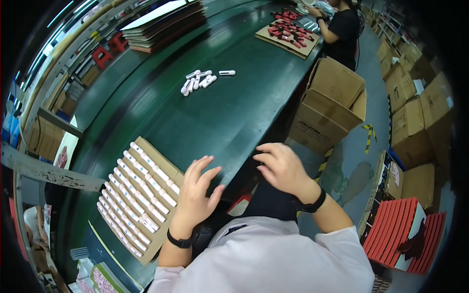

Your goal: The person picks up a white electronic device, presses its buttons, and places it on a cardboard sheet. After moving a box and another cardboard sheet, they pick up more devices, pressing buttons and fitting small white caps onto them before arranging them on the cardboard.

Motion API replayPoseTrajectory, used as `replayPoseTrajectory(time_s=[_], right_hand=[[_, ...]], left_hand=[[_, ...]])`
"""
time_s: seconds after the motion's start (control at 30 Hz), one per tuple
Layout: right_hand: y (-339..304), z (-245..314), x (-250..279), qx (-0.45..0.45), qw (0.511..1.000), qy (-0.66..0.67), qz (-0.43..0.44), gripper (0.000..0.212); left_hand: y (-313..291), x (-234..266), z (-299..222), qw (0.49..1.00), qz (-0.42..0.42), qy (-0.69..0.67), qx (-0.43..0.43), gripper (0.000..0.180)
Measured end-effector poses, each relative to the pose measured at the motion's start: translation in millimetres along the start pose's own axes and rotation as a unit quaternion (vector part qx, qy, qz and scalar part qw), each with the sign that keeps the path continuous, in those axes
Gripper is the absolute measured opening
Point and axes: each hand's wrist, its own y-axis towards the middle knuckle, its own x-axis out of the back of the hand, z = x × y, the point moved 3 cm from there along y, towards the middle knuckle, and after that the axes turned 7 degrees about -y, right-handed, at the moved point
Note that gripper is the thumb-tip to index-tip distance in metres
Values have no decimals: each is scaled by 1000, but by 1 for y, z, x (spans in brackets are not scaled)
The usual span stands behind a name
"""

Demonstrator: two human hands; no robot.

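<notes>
By the bare table edge (265, 122), left grip (196, 189) and right grip (283, 168) hover, fingers (197, 168) apart.

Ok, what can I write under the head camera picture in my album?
Empty left hand beside cardboard lined with white tubes, empty right hand off the edge of the green table.

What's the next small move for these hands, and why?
I'd probably reach the left hand forward to the loose white pieces: it and the right hand look empty, and those pieces lie jumbled on the green table, while similar ones sit in rows on the cardboard.
</notes>
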Motion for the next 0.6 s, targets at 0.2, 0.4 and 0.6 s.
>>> replayPoseTrajectory(time_s=[0.2,0.4,0.6], right_hand=[[-42,-81,76,-117,980,-157,-42,26],[-107,-208,147,-210,938,-274,-12,25],[-112,-384,168,-302,893,-329,62,29]], left_hand=[[31,-61,11,996,83,5,-19,50],[51,-101,25,985,140,93,40,68],[74,-121,42,950,197,196,144,94]])
